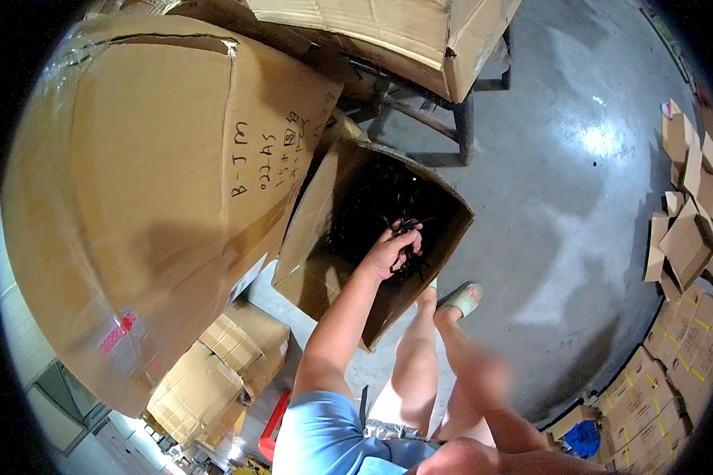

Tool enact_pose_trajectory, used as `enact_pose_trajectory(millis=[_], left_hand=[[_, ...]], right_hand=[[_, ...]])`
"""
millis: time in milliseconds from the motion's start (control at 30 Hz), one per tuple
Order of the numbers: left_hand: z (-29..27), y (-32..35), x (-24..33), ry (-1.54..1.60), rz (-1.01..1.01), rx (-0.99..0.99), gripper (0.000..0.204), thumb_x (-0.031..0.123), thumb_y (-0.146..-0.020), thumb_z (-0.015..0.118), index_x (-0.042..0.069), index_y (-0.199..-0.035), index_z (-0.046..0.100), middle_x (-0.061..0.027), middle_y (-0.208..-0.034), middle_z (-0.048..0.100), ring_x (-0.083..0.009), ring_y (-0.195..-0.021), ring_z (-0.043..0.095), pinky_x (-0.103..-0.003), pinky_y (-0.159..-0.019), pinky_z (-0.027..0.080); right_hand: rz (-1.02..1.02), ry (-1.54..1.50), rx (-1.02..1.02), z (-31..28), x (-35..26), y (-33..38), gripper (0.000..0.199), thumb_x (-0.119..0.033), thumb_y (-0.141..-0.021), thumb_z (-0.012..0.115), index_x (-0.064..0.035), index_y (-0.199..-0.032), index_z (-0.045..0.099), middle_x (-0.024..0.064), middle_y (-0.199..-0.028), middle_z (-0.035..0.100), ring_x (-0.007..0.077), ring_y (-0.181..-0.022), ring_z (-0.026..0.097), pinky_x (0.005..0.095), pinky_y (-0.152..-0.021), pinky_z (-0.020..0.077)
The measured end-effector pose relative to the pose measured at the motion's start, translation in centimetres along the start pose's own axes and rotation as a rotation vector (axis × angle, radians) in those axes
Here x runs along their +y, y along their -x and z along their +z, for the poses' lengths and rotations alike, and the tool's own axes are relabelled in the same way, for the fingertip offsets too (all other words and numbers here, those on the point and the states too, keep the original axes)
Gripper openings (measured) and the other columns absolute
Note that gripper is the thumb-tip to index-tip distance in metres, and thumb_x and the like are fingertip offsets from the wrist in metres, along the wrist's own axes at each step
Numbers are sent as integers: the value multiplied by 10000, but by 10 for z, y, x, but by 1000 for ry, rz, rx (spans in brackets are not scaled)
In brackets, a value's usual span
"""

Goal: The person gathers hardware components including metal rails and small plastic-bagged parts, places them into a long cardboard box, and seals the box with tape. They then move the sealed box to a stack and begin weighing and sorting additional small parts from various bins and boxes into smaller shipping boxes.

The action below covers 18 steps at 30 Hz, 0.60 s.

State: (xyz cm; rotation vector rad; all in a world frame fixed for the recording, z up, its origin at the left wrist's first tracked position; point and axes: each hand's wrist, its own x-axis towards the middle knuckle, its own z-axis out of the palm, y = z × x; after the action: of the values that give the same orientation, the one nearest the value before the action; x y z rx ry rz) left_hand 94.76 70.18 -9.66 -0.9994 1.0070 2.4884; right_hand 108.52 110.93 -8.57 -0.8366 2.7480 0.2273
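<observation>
My left hand [394,250] is inside an open cardboard box [313,222] standing on the floor. Its fingers are curled around a small bunch of thin black pieces [404,229], too dark and fine for me to tell their kind. A dark mass of similar black pieces [384,186] fills the far part of the box, with small glints showing on it. My right hand [483,378] is by my right knee, outside the box, and a blur covers it, so its fingers cannot be made out.
A big taped carton [150,158] rises close on the left. Another carton [356,24] rests on a dark stool [459,127] beyond the box. Smaller cartons [198,388] stand lower left. Flattened cardboard [685,237] and stacked cartons [650,396] line the right side.
</observation>
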Motion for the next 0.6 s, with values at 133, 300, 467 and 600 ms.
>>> enact_pose_trajectory(millis=[133,300,467,600], left_hand=[[7,38,4,-132,157,44,169,97,-849,580,38,-1001,534,-14,-718,513,-112,-653,488,-246,-632,415],[60,133,48,-359,248,-55,115,40,-790,572,15,-900,548,-29,-712,534,-100,-644,497,-252,-572,398],[101,239,85,-263,19,-219,272,196,-809,664,23,-975,537,-13,-715,513,-90,-621,456,-239,-559,378],[165,305,111,160,11,-242,315,175,-786,689,39,-1007,511,9,-697,454,-91,-600,404,-254,-567,352]], right_hand=[[-148,135,197,-44,-6,-26,210,-234,-889,491,-62,-902,610,87,-796,585,228,-709,580,395,-627,481],[132,-808,138,-90,-15,-63,356,-162,-806,594,-29,-1131,533,184,-1176,522,321,-1115,491,413,-897,426],[-336,-787,272,-341,-59,-198,566,-133,-710,674,-85,-1239,476,151,-1315,410,325,-1249,363,551,-1006,295],[-717,-931,-244,-406,-52,-215,307,-138,-715,653,-51,-996,566,100,-915,644,282,-912,603,484,-923,388]])
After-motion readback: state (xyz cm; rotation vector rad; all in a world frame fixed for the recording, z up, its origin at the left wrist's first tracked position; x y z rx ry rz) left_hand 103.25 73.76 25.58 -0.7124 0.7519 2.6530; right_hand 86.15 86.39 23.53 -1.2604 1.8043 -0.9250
